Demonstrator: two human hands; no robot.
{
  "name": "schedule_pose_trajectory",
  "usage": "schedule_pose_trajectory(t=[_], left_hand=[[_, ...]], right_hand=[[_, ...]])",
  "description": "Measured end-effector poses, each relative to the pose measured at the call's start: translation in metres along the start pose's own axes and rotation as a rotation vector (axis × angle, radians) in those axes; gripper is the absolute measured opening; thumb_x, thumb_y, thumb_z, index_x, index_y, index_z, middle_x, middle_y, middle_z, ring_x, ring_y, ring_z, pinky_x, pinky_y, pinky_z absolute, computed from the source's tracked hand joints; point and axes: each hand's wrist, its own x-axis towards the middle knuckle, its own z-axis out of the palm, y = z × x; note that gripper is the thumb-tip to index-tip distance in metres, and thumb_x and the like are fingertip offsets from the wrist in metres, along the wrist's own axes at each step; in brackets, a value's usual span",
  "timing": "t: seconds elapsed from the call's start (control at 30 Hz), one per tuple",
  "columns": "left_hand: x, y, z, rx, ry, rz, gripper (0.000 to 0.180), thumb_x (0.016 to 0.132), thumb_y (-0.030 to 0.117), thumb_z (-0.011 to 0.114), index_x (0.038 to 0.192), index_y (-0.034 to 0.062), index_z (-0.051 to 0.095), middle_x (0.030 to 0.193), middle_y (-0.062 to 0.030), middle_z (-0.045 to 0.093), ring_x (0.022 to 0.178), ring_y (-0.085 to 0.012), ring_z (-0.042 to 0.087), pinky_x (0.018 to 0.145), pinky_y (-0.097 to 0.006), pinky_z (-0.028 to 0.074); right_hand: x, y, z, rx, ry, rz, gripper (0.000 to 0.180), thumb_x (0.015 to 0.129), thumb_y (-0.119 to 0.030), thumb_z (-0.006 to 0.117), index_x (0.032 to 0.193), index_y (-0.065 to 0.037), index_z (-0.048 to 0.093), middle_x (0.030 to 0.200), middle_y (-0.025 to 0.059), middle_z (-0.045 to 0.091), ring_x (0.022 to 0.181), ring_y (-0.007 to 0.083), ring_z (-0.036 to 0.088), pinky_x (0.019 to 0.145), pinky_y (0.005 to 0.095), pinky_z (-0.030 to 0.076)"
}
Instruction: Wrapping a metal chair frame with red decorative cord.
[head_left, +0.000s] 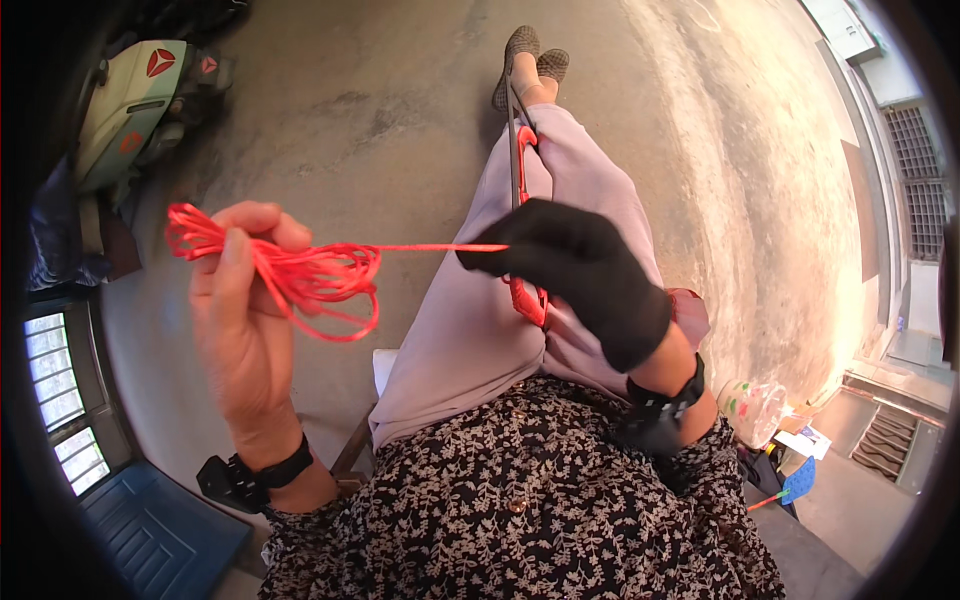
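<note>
**A:** So where's the red cord (pixel 300 275) sitting relative to the fingers? Hard to read from the head view.

**B:** A loose bundle of it is gripped in the left hand (pixel 240 320), fingers (pixel 262 222) curled shut around the loops, thumb laid across them. From there one single strand is stretched tight, pretty much level, straight over to the right hand (pixel 585 275). That one's in a black glove, and the strand's end is pinched at the gloved fingertips (pixel 490 255), so those are closed on it too.

**A:** So the long axis is left-to-right between the two sets of fingers?

**B:** Yep, side to side across the lap. The bulk of the cord is on the left fingers' side; only the taut end is held on the right. A few loops are hanging below the left fingers, free.

**A:** And the red-handled thing?

**B:** A long tool with red handles (pixel 520 200) is laid along the lilac-trousered legs (pixel 470 320), running away from the body, partly hidden behind the gloved fingers. What kind of tool exactly can't be told.

**A:** Room to move?

**B:** Plenty. Bare concrete floor (pixel 380 100) is seen beyond and left of the left fingers, nothing close. A scooter (pixel 125 110) is parked well off to the far left. Some clutter is down by the right wrist side, apart from the cord.
</note>
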Motion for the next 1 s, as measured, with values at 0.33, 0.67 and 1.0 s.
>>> schedule_pose_trajectory(t=[0.33,0.67,1.0], left_hand=[[-0.031,-0.109,0.04,0.521,-0.45,-0.223,0.027,0.084,0.01,0.072,0.106,0.0004,0.058,0.076,-0.0018,0.063,0.061,-0.009,0.059,0.059,-0.025,0.049],[-0.017,-0.105,0.018,0.244,-0.283,-0.325,0.04,0.081,-0.001,0.071,0.116,0.0015,0.051,0.091,-0.0033,0.062,0.076,-0.0086,0.06,0.069,-0.023,0.051],[0.011,-0.128,0.005,0.441,-0.418,-0.461,0.015,0.092,0.011,0.06,0.101,-0.0008,0.059,0.076,-0.0004,0.059,0.064,-0.0063,0.052,0.055,-0.025,0.043]], right_hand=[[-0.034,0.027,-0.006,0.528,0.181,-0.008,0.013,0.094,-0.008,0.051,0.093,0.003,0.058,0.083,0.006,0.058,0.076,0.0142,0.061,0.073,0.0281,0.049],[-0.023,0.016,-0.017,0.21,0.431,0.028,0.021,0.091,-0.006,0.058,0.111,0.001,0.056,0.081,0.007,0.062,0.067,0.0145,0.061,0.066,0.0276,0.051],[-0.012,0.085,-0.035,-0.838,0.221,-0.156,0.033,0.087,-0.007,0.057,0.119,-0.015,0.063,0.089,0.0084,0.067,0.076,0.022,0.066,0.067,0.031,0.051]])
